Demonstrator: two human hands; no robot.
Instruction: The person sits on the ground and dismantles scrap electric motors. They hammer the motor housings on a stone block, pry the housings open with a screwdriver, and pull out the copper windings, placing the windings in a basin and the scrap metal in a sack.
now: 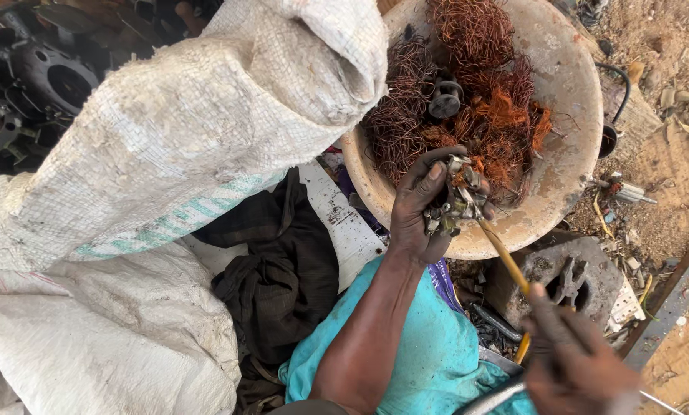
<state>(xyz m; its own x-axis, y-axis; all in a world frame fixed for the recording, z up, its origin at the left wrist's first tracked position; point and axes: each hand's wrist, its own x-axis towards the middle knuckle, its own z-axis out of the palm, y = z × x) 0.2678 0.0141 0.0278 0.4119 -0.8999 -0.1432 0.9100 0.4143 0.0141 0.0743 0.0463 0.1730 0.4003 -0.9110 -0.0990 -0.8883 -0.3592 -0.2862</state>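
Left hand (420, 207), fingers curled closed around a small grey metal part (456, 201) wound with wire, holds it over the near rim of a wide pale bowl (567, 84). Right hand (571, 361), closed around the lower end of a yellow-handled tool (506, 261), sets the tool's tip against the metal part. The step in hand appears to be prying the wire loose from the part; the next move would likely call for a steady grip by the left hand while the tool levers under the winding. The bowl holds a heap of tangled copper wire (467, 100), reddish-brown to orange, with a dark spool-like piece (444, 98) lying on it. Beside the bowl lies a grey concrete block (559, 277). A white woven sack (198, 131) fills the left, above a dark cloth (279, 269). Teal fabric (429, 353) lies beneath the forearm.
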